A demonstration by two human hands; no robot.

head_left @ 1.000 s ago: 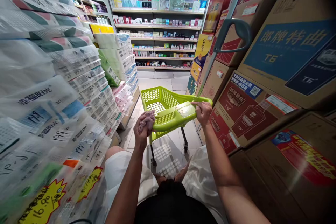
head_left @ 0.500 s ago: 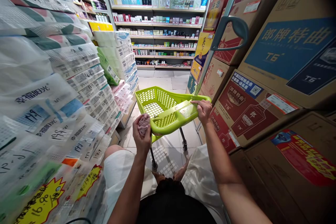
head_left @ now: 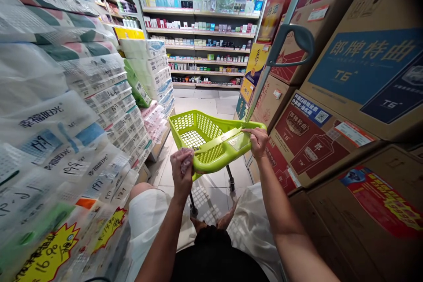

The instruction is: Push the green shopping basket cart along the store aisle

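Observation:
In front of me stands a lime-green shopping cart (head_left: pixel 211 165) with a perforated basket, turned at an angle. My left hand (head_left: pixel 181 176) is closed around a crumpled pinkish-grey cloth (head_left: pixel 187 161) and presses it against the cart's near left corner. On the right, my right hand (head_left: pixel 258 142) grips the right end of the cart's rim, its index finger lying along the top edge. The cart's grey legs and casters (head_left: pixel 231 183) show below, near my feet.
Stacked tissue packs (head_left: pixel 72 132) with price signs line the left side. Cardboard cartons (head_left: pixel 360 61) are piled on the right. A pole with a blue-grey handle (head_left: pixel 291 44) rises by the cart's right end. Shelves of small boxes (head_left: pixel 205 33) stand across the aisle's far end.
My left hand has turned and shifted slightly with the cloth, from beside the cart's left corner onto its rim. The right hand keeps its grip, and the cart has barely moved.

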